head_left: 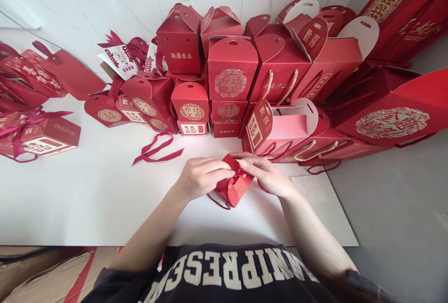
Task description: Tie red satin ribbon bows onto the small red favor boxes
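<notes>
A: Fingers of the left hand (203, 178), pinched on what?
B: On narrow crimson satin ribbon (238, 172) atop a small red folded-card box (240, 191), probably to steady the knot.
A: And with the right hand (269, 174)?
B: Gripping the box's edge, likely against twisting, between both hands over the white smooth tabletop (122, 200).
A: Beyond?
B: Loose dark-pink ribbon (143, 156), then stacked red card gift boxes (245, 60).

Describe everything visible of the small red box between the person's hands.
The small red box looks like folded card, with smooth, slightly shiny faces. A darker red ribbon passes through its top, and twisted red cord loops out low at its side. It sits at an angle just above or on the white table; which is unclear. The left hand and right hand hold its top, hiding parts.
</notes>
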Demonstrator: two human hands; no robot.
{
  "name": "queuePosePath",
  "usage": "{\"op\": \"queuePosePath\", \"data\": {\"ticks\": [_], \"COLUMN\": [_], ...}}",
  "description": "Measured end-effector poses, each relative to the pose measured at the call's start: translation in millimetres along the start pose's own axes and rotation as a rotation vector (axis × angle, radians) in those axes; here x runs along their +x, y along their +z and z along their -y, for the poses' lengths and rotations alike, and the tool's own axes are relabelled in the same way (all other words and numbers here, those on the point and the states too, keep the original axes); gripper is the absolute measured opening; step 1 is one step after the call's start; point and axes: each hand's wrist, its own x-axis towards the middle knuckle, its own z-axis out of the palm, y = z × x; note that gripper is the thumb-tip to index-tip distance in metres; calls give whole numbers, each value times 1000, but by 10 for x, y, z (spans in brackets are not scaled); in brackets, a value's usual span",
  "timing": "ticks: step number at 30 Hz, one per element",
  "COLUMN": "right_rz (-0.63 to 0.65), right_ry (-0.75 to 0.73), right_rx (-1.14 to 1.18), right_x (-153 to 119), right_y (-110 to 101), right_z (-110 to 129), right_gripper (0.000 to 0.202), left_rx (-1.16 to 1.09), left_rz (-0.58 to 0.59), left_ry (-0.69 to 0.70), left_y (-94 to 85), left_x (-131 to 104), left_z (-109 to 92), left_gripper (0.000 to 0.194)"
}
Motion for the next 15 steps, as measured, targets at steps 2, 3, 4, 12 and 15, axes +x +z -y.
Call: {"op": "queuePosePath", "data": {"ticks": [2, 3, 4, 12, 15], "right_rz": [-44, -71, -98, -200, -222], "right_ry": [-8, -22, -38, -88, -74], "right_rx": [-7, -18, -31, -158, -108], "right_x": [-9, -19, -32, -149, -165], "right_y": [29, 47, 66, 157, 167], "right_z": [-24, -31, -35, -28, -35], "right_gripper": [33, 31, 29, 26, 28], "left_rx": [-14, -28, -45, -311, -526], "left_rz": [29, 49, 68, 159, 124], "left_ry": [-83, -139, -205, -1068, -1217], "left_y": [-22, -43, -69, -242, -231], "left_x": [-26, -40, -52, -76, -110], "left_z": [-7, -27, -61, -492, -538], "left_gripper": [16, 14, 14, 22, 30]}}
